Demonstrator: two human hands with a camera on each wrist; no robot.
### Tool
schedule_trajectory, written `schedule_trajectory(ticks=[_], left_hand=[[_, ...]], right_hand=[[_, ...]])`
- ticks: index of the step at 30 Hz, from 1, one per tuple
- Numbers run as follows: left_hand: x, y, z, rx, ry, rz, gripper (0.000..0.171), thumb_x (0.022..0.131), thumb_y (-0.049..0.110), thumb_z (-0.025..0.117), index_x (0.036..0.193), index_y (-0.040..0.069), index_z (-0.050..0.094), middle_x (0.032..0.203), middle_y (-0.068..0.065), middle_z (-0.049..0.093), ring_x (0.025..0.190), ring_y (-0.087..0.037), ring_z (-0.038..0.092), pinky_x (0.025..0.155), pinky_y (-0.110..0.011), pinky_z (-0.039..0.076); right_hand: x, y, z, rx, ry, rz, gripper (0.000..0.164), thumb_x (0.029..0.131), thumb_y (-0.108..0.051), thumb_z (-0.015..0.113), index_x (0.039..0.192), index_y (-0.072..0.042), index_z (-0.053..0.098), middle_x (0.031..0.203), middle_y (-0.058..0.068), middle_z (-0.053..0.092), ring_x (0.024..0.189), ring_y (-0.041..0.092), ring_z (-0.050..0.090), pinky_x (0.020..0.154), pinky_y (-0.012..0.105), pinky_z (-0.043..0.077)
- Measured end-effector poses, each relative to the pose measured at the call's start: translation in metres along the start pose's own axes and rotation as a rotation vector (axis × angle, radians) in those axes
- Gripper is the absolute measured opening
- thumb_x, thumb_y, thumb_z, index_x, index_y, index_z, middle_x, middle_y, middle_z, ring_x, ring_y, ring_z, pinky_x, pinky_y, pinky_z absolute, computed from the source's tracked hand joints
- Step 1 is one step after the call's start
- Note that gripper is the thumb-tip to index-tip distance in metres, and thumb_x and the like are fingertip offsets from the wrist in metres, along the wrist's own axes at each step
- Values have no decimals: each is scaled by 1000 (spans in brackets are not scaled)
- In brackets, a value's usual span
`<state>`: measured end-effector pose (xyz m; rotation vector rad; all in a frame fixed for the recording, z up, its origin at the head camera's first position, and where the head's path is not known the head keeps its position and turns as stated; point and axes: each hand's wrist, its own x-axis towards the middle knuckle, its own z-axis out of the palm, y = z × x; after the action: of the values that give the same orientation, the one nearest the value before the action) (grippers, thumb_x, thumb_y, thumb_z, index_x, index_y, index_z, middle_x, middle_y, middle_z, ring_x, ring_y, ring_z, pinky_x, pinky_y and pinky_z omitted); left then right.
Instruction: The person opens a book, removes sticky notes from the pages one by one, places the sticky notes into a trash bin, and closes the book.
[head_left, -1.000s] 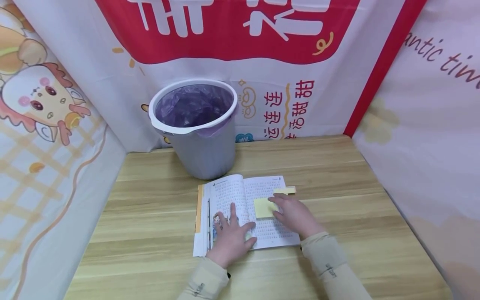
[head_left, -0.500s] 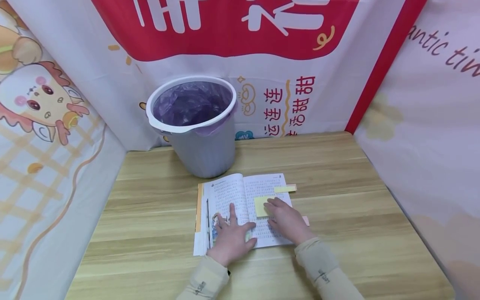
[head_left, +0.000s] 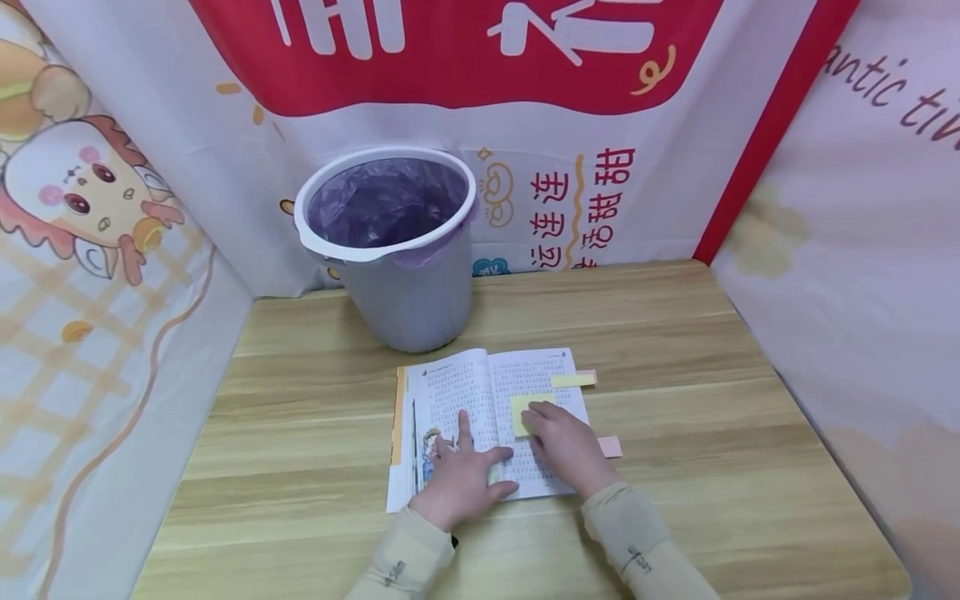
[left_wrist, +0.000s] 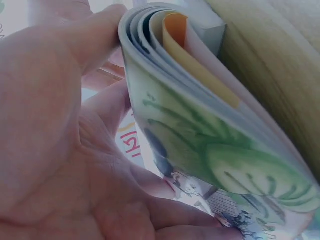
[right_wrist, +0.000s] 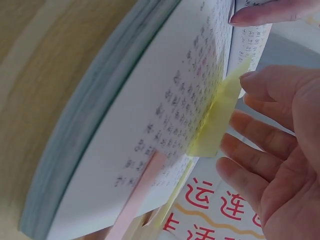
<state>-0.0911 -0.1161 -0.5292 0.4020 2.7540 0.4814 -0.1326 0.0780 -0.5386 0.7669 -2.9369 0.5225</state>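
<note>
An open book (head_left: 517, 492) lies on the table with printed text on both pages. My left hand (head_left: 459, 482) rests on the left page with fingers spread, and its thumb reaches over to the right page's lower part. In the left wrist view the book's curled page edges (left_wrist: 190, 90) show beside that hand. A yellow sticky note (head_left: 521, 415) lies on the right page, partly covered by my right hand (head_left: 568, 446). Seen from the right wrist, the sticky note (right_wrist: 220, 122) has a side standing off the page, and the thumb's tip is at its edge, the fingers loosely bent beside it.
A yellow tab (head_left: 574, 380) and a pink tab (head_left: 611, 447) stick out from the book's right edge. Behind the book stands a grey bin (head_left: 412, 304) with a purple liner (head_left: 386, 204). Printed cloths (head_left: 585, 133) hang around the wooden table (head_left: 675, 375).
My right hand has moved left over the sticky note, and the pink tab has come into sight behind it. The left hand stays in place on the book.
</note>
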Motion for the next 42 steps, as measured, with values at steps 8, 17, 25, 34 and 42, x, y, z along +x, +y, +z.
schedule_trajectory(ticks=[8,17,25,34,42], left_hand=[[2,1,-2,14,5,-24,50,88,58,65,131,33,66,153,-42,12,117,-80,22,92,-81,29],[2,2,-2,7,-10,-39,48,89,57,65,131,33,66,153,-41,12,119,-79,21,92,-81,30],[2,1,-1,10,-4,-42,47,89,57,65,131,35,66,154,-41,10,119,-79,21,93,-80,30],[4,1,1,17,6,-37,48,88,57,65,131,34,66,154,-41,10,119,-79,22,94,-80,29],[2,2,-2,-8,-15,-51,49,88,56,66,132,35,65,155,-39,7,121,-78,20,96,-80,28]], right_hand=[[5,0,3,-2,10,21,26,86,-10,75,112,-8,74,116,11,70,108,28,66,92,41,53],[7,0,5,13,-13,39,15,87,-9,75,102,-9,76,102,7,74,96,24,70,84,38,56],[9,6,4,97,36,102,12,90,-8,71,101,-9,77,95,6,75,88,23,72,79,37,58],[13,16,-4,98,85,122,11,90,-9,73,99,-6,77,92,9,75,81,24,72,72,38,59],[15,21,-11,119,112,149,9,89,-9,73,97,-6,77,91,10,75,81,25,72,71,39,59]])
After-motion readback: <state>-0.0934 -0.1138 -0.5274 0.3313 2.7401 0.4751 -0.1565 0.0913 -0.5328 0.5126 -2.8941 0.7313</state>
